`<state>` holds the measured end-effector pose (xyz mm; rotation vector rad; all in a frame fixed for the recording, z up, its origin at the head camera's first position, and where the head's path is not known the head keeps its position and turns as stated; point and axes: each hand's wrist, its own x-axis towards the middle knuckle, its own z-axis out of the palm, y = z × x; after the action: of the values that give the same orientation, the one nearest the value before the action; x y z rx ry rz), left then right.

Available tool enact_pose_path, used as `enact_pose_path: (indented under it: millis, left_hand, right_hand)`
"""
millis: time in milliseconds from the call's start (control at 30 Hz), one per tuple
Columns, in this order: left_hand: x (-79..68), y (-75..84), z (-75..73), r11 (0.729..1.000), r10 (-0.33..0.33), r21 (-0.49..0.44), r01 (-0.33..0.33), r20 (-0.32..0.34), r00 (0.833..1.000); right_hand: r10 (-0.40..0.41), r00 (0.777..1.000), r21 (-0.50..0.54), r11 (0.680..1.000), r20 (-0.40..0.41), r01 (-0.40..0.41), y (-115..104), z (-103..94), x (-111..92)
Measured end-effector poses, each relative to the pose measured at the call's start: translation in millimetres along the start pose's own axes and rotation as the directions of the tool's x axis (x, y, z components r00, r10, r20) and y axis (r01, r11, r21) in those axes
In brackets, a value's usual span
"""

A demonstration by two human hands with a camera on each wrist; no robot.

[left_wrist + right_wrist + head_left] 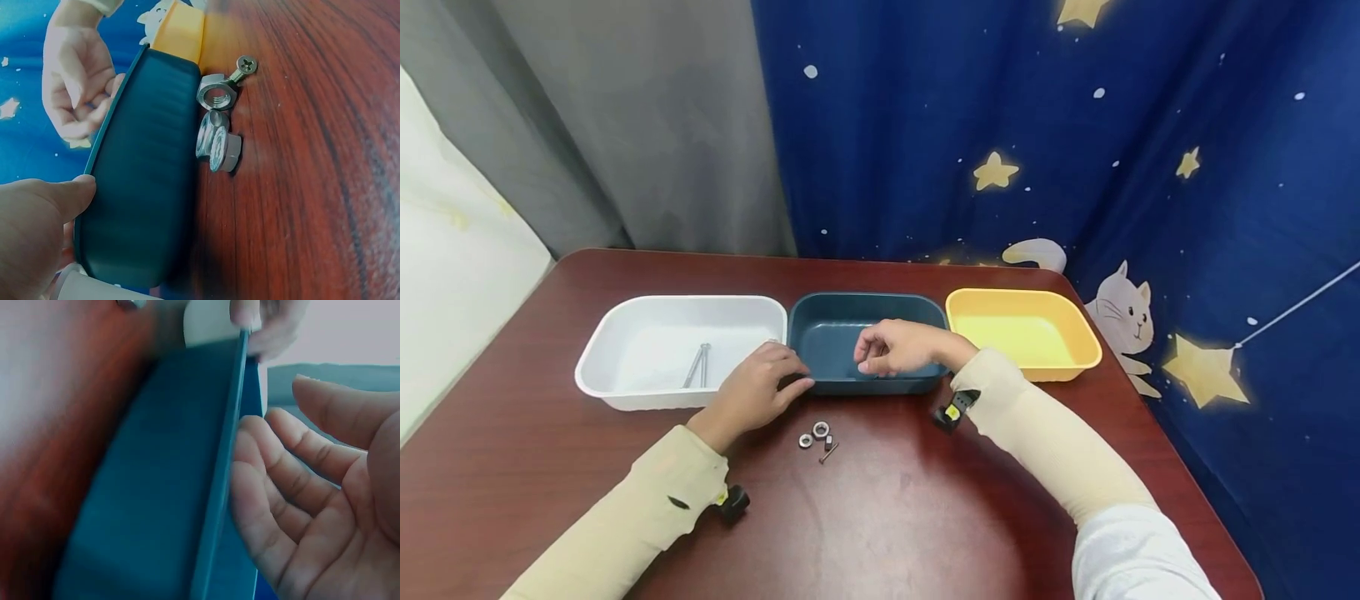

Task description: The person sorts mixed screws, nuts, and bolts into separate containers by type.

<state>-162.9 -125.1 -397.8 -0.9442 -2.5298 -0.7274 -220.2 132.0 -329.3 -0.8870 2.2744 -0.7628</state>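
My left hand (760, 385) grips the near left corner of a dark teal plastic box (868, 387), thumb on the outside of the rim and fingers behind it. My right hand (901, 347) hovers over the same box with its palm turned inward, fingers loosely bent and nothing held. In the right wrist view its fingertips (249, 487) come right beside the rim. On the table before the box lie a hex nut (217, 92), a flange nut (226, 152) and a cross-head screw (246, 65), clustered together with another metal piece (205, 139).
A white box (647, 392) stands to the left with long bolts (697, 367) inside. To the right is a yellow box (1052, 374). All three boxes stand in a row on the dark red wooden table (880, 517), with a curtain (895, 150) behind.
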Motion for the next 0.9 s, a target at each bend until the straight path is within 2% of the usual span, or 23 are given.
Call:
enact_pose_path:
  millis: [133, 233, 400, 667, 900]
  left_hand:
    - [0.8, 0.8, -1.4, 1.000, -0.008, 0.001, 0.008, 0.008, 1.000]
    - [1.7, 0.7, -1.6, 1.000, -0.001, 0.001, 0.001, 0.003, 1.000]
    - [2.2, -0.9, 0.2, 1.000, 0.018, 0.001, -0.018, -0.025, 1.000]
    - [-4.7, -1.1, 4.0, 1.000, 0.020, -0.001, -0.020, -0.033, 0.999]
    - [-0.6, -1.5, 3.9, 1.000, 0.024, 0.002, -0.024, -0.041, 0.999]
  right_hand:
    - [-0.082, 0.991, -0.134, 0.989, -0.102, 0.068, -7.5, 9.6, -11.5]
    - [-0.122, 0.983, -0.170, 0.981, -0.134, 0.099, -10.5, 16.0, -17.7]
    - [-0.151, 0.986, -0.159, 0.978, -0.073, 0.138, -13.9, 28.1, -21.5]
    - [-0.134, 0.990, -0.155, 0.980, -0.035, 0.127, -16.4, 53.5, -21.0]
    - [-0.122, 0.992, -0.236, 0.964, 0.013, 0.121, -10.9, 74.5, -11.5]
